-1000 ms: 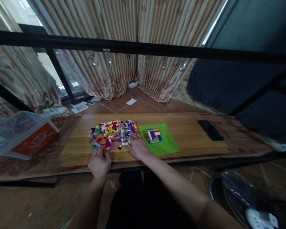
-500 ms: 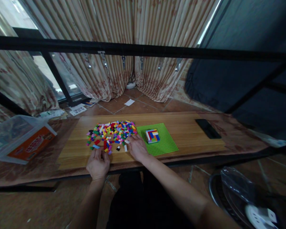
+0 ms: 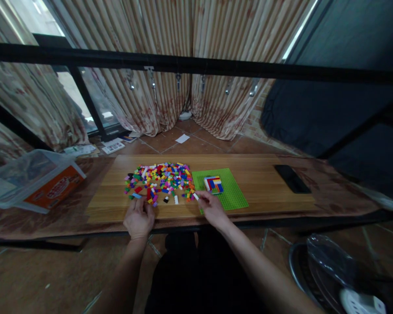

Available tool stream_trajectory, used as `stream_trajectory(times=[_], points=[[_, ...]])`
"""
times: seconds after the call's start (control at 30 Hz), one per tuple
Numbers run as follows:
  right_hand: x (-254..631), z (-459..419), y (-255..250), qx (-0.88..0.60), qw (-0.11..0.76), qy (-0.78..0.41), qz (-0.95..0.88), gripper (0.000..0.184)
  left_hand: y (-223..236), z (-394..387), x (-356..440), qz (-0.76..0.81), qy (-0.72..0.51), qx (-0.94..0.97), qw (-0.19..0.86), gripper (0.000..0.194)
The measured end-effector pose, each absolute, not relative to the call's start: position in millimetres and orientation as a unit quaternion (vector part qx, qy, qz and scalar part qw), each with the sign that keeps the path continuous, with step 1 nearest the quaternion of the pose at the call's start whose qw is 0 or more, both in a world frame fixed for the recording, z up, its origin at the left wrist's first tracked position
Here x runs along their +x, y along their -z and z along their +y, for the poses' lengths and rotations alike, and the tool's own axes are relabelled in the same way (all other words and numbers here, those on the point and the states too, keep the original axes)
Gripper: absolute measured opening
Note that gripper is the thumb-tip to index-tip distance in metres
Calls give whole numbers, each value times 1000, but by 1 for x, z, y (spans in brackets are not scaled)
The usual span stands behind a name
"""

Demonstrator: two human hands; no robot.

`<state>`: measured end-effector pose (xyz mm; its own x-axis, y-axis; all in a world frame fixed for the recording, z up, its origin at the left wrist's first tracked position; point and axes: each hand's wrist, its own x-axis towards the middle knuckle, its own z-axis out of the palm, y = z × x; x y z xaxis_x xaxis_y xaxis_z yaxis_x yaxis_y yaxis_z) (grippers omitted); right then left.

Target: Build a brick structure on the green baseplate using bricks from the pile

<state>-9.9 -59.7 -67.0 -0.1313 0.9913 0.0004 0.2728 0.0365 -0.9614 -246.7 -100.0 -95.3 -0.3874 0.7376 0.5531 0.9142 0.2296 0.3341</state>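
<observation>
A white brick sits at the fingertips of my right hand, which pinches it over the near left edge of the green baseplate. On that plate stands a small block of built-up bricks in red, blue, yellow, orange and white. My left hand rests at the near side of the loose brick pile, its fingers curled together; what they hold, if anything, is hidden. A light blue brick lies just beyond its fingertips. Between the hands lie another white brick and a black-and-white piece.
A clear plastic bin with an orange label stands left of the wooden board. Toward the board's right end lies a black phone. A dark metal bar crosses in front of the curtains. Below right are a round stand and a white power strip.
My right hand has moved right, from the pile's edge to the baseplate, with the white brick in its fingers. My left hand stays nearly in place. The view has shifted slightly.
</observation>
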Motion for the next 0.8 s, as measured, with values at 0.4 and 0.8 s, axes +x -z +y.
stream_trajectory(times=[0.4, 0.8], points=[[-51, -86, 38, -558, 94, -169, -807, 38, 90, -102, -243, -782, 306, -530, 117, 27], [-60, -73, 36, -557, 75, -131, -816, 21, 91, -101, -244, -773, 326, -531, 115, 26]])
